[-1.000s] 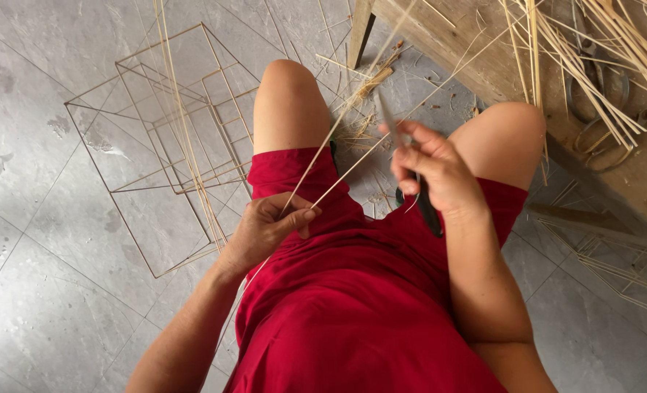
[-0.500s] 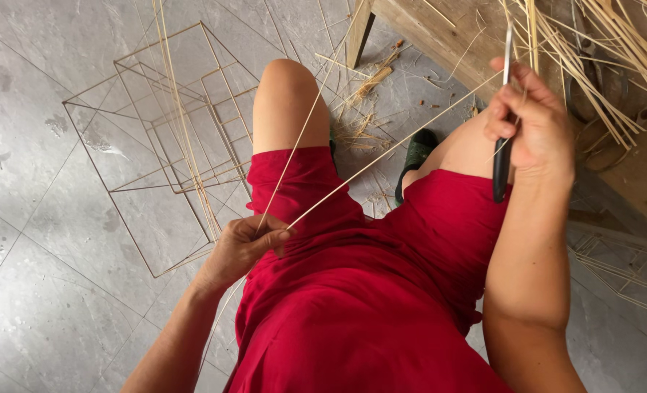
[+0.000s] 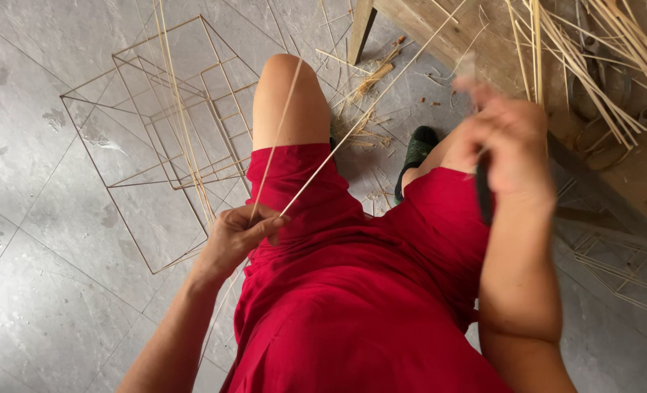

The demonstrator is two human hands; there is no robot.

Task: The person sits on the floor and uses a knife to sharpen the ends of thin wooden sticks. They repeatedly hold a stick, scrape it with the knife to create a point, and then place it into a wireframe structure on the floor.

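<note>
Thin bamboo strips [image 3: 323, 156] pinched in a seated person's left hand [image 3: 237, 234], a dark-handled knife [image 3: 483, 191] in the right hand [image 3: 509, 149].

The left fingers are closed tight on the near ends of two pale strips just above a lap in red cloth [image 3: 352, 291]. From the fingertips one strip runs straight up past the bare knee, and the other slants up and away toward the right hand and a wooden bench [image 3: 483, 44]. The right hand is raised and blurred, its fingers curled round the knife's dark handle, which hangs below the palm. Beyond the left fingers, on the grey tiled floor [image 3: 40, 240], stands an open frame of thin sticks [image 3: 171, 124]. Loose strips [image 3: 593, 65] are heaped on the bench beyond the right fingers.
</note>
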